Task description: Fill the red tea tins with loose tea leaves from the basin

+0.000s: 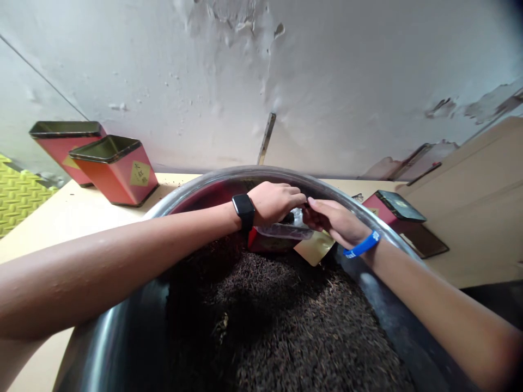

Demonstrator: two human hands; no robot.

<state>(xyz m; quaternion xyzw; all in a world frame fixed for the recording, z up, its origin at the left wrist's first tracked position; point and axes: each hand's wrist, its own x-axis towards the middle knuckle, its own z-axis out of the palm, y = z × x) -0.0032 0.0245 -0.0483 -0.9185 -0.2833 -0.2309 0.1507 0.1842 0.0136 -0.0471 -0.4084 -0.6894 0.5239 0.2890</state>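
My left hand (274,201), with a black watch at its wrist, reaches over a small red box (272,243) lined with clear plastic (281,231). The fingers are curled closed. My right hand (337,218), wearing a blue wristband, meets it from the right. Its thumb and fingers are pinched close to the left fingertips; a small dark bit shows there, but what either hand holds cannot be made out. Below the right hand a gold paper piece (314,249) leans against the box. The box sits on dark dry tea leaves (286,310) in a large metal basin (100,348).
Two open red tins (141,177) with gold labels stand on the pale table (36,234) at left. Another red tin (394,209) is at right, beside a brown panel. The peeling wall (163,71) rises behind the basin. Yellow foam matting (20,193) shows at far left.
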